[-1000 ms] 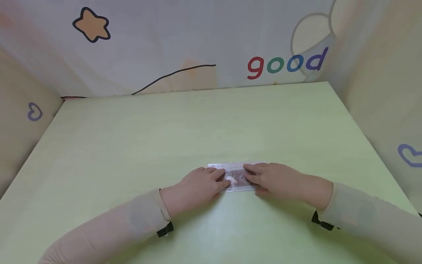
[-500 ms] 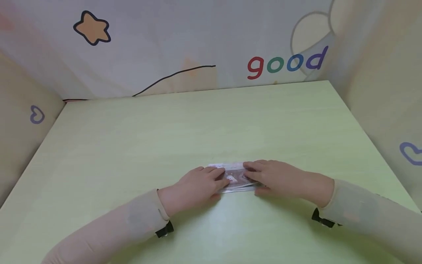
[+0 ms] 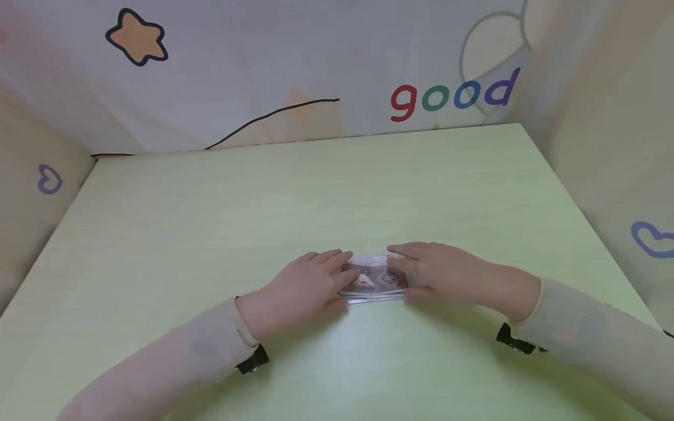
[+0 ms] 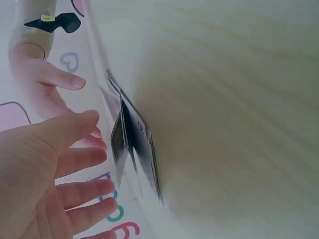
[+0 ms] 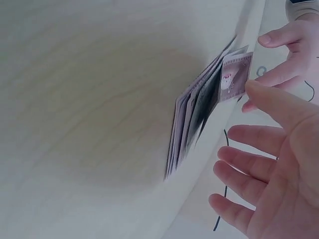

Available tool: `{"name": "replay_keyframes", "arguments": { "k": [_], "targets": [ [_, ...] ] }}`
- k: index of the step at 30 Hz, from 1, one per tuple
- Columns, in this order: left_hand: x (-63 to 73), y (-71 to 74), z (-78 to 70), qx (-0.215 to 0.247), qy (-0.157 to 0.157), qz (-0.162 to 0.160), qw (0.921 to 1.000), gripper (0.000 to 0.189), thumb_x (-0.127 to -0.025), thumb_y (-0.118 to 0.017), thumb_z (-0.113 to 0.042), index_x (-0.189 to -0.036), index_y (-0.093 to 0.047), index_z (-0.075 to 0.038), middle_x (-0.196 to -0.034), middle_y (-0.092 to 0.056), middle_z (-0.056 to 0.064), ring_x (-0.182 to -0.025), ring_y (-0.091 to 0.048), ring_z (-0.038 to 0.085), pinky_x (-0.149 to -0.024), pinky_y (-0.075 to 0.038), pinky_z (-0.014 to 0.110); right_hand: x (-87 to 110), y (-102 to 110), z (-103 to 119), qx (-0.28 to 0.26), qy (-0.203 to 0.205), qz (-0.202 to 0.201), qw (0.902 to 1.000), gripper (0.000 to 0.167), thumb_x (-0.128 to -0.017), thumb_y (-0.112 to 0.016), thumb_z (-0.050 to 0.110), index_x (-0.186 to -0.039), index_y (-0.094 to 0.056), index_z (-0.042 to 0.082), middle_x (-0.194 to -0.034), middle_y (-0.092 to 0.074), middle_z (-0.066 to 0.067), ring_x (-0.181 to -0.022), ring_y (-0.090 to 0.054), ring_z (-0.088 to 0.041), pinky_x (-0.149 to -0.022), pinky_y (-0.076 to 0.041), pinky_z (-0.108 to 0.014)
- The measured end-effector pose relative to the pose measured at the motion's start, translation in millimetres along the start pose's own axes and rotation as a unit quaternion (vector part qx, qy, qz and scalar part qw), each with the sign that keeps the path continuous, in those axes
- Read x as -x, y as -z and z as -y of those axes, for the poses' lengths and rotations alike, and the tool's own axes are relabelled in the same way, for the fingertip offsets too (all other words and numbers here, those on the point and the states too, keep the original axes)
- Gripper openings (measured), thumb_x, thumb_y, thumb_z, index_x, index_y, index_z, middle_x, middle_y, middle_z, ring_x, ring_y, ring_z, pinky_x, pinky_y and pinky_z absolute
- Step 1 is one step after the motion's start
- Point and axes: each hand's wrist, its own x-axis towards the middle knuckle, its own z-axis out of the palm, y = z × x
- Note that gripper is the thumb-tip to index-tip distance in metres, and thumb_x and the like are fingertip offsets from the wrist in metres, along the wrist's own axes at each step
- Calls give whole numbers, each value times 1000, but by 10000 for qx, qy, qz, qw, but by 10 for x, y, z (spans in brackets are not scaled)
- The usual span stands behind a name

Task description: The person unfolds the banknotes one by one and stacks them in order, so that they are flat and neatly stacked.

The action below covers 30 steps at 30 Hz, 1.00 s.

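Note:
A small stack of folded printed leaves (image 3: 375,282), brown with a white figure, lies on the green table (image 3: 295,204) between my hands. Its layers stand partly fanned apart in both wrist views, with a printed top leaf (image 5: 236,74) lifted at one end. At the stack's left end is my left hand (image 3: 296,286), its fingers extended. My right hand (image 3: 454,273) is at the opposite end, fingers loosely straight. Neither hand curls round the leaves; in the wrist views both sets of fingers are spread. Whether the fingertips touch the stack is hard to tell.
Printed cloth walls (image 3: 253,58) enclose the table at the back and both sides. A black clip-like piece (image 3: 254,359) hangs under the left cuff, and a similar black piece (image 3: 515,339) sits under the right.
Both hands have eased slightly apart and away from the stack's top face, uncovering more of its print. The layers look more separated along the near edge. The head view has shifted slightly.

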Motion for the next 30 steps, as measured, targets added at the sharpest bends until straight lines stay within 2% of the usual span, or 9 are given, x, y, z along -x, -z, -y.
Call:
{"name": "replay_keyframes", "arguments": {
  "k": [4,10,13,17,21,25,30],
  "targets": [
    [39,30,38,-33,203,31,9998,51,-91,-57,-43,-134,-51,-15,-141,-42,12,-129,-40,27,-100,-38,42,15,40,-22,21,-124,-182,9998,54,-87,-66,31,-129,-53,-1,-135,-47,-18,-120,-48,-33,-94,-43,-45],
    [84,18,85,-77,415,-45,9991,60,-91,-52,-50,-136,-48,-11,-144,-38,12,-131,-37,27,-102,-36,44,18,47,-64,-172,-528,-148,9983,56,-87,-65,33,-131,-52,1,-137,-45,-17,-121,-47,-33,-95,-42,-45],
    [98,-8,72,-28,334,220,9992,64,-92,-48,-52,-140,-44,-10,-147,-35,9,-135,-31,24,-104,-32,45,16,-4,-53,-291,-358,-20,9989,55,-89,-63,33,-132,-51,2,-137,-47,-16,-119,-50,-33,-93,-44,-45],
    [117,-57,37,39,130,816,9966,66,-93,-45,-54,-141,-41,-9,-148,-33,5,-135,-30,21,-106,-30,44,20,-91,-6,-423,108,343,9985,52,-91,-59,32,-132,-51,1,-135,-48,-16,-114,-53,-33,-90,-47,-43],
    [140,-87,18,57,131,1186,9928,65,-93,-46,-53,-142,-40,-10,-148,-34,3,-134,-33,20,-105,-31,43,45,-109,37,-365,187,615,9973,52,-91,-60,31,-132,-51,1,-138,-46,-16,-112,-55,-33,-87,-48,-42],
    [149,-98,21,-54,95,1263,9919,63,-94,-45,-51,-143,-39,-11,-149,-32,1,-133,-34,19,-104,-33,43,71,-89,54,-322,63,696,9970,52,-91,-61,29,-134,-49,2,-140,-43,-15,-115,-53,-32,-87,-48,-42],
    [167,-110,68,-24,-31,1240,9923,61,-95,-44,-49,-145,-36,-16,-149,-31,-1,-134,-32,17,-103,-34,42,89,-103,68,-278,138,610,9977,50,-90,-62,26,-133,-51,2,-140,-43,-16,-116,-52,-31,-84,-50,-41]
  ]
}}
